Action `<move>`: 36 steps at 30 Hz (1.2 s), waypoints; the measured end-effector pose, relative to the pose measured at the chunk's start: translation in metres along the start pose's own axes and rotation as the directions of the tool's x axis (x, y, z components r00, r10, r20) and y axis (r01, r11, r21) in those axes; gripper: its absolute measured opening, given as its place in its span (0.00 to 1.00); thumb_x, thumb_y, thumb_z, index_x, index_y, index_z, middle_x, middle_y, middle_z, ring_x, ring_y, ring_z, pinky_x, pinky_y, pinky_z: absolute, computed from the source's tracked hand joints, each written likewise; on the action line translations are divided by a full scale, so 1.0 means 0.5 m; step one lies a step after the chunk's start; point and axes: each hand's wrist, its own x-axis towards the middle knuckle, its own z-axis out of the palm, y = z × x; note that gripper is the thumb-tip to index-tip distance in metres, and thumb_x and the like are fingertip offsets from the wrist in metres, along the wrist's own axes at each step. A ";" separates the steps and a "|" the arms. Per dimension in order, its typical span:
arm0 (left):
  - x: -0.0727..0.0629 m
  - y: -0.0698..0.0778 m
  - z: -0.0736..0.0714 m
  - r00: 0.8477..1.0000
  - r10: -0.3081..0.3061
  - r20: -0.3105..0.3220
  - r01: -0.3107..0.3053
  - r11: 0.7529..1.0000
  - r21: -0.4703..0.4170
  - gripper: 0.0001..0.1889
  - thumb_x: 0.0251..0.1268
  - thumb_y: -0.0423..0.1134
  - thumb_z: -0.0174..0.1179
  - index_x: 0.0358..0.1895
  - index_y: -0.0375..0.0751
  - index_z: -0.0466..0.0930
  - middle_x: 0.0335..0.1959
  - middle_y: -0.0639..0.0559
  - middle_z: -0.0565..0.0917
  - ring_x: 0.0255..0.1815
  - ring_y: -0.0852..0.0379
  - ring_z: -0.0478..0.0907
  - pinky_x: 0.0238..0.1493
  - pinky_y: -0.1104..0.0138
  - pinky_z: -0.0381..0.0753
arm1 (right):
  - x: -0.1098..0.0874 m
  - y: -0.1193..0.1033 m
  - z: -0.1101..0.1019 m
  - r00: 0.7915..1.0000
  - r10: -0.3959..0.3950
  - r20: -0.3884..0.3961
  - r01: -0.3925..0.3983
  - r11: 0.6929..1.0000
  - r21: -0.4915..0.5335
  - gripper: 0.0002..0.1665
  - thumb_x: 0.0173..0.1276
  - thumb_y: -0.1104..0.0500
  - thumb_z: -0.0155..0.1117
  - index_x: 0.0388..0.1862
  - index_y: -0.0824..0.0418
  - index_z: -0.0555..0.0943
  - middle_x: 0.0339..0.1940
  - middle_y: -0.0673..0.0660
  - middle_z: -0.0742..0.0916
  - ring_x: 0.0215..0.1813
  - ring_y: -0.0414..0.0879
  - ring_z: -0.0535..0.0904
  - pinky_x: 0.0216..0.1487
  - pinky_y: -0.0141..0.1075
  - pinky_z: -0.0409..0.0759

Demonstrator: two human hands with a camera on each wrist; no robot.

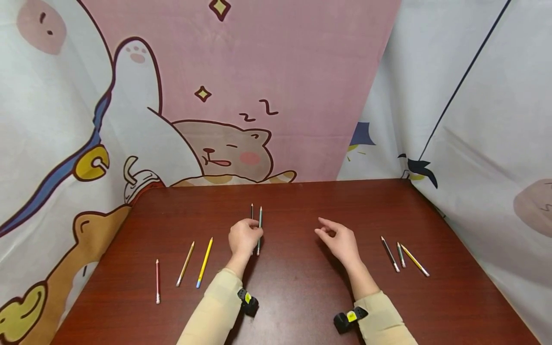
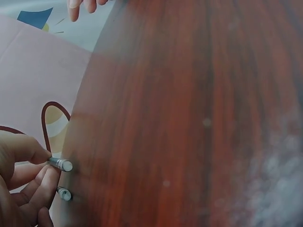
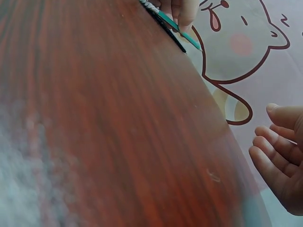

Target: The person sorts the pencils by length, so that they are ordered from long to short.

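Observation:
My left hand [image 1: 245,238] pinches a green pencil [image 1: 260,216] between thumb and fingers at the middle of the table. Its white-tipped end [image 2: 62,164] points toward the camera in the left wrist view. Just left of it lies a black pencil [image 1: 252,210], partly hidden behind that hand; in the right wrist view the black pencil [image 3: 171,37] runs close alongside the green one. My right hand [image 1: 338,241] hovers over the table to the right, holding nothing, with thumb and fingers [image 3: 277,163] loosely bent and apart.
On the left lie a red pencil [image 1: 157,281], a tan pencil [image 1: 186,263] and a yellow pencil [image 1: 204,262], spaced apart. To the right are a dark pencil [image 1: 390,254], a short green pencil [image 1: 401,255] and a yellow pencil [image 1: 415,260]. Printed cloth [image 1: 310,96] hangs behind the table.

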 end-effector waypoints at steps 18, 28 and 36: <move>-0.008 0.007 0.004 0.999 0.040 0.026 -0.039 0.998 -0.040 0.08 0.54 0.38 0.69 0.38 0.46 0.91 0.27 0.57 0.87 0.29 0.55 0.83 0.33 0.59 0.80 | 0.005 0.014 -0.026 0.998 -0.057 0.011 0.058 0.996 -0.068 0.22 0.64 0.59 0.72 0.57 0.63 0.84 0.35 0.54 0.88 0.42 0.54 0.84 0.44 0.51 0.79; -0.019 0.035 0.002 0.996 0.069 0.053 -0.063 0.992 -0.109 0.09 0.55 0.38 0.70 0.40 0.44 0.91 0.29 0.56 0.88 0.36 0.52 0.85 0.36 0.57 0.80 | 0.000 0.029 -0.054 0.998 -0.054 -0.011 0.052 0.993 -0.101 0.22 0.65 0.59 0.71 0.58 0.64 0.83 0.35 0.54 0.88 0.42 0.55 0.84 0.42 0.51 0.79; -0.035 0.059 0.015 0.990 0.133 0.047 -0.124 0.979 -0.163 0.10 0.54 0.37 0.70 0.40 0.42 0.91 0.29 0.54 0.88 0.34 0.52 0.85 0.34 0.59 0.80 | -0.001 0.047 -0.076 0.999 -0.034 -0.032 0.029 0.991 -0.130 0.23 0.65 0.58 0.71 0.58 0.63 0.83 0.35 0.54 0.88 0.43 0.55 0.83 0.43 0.51 0.78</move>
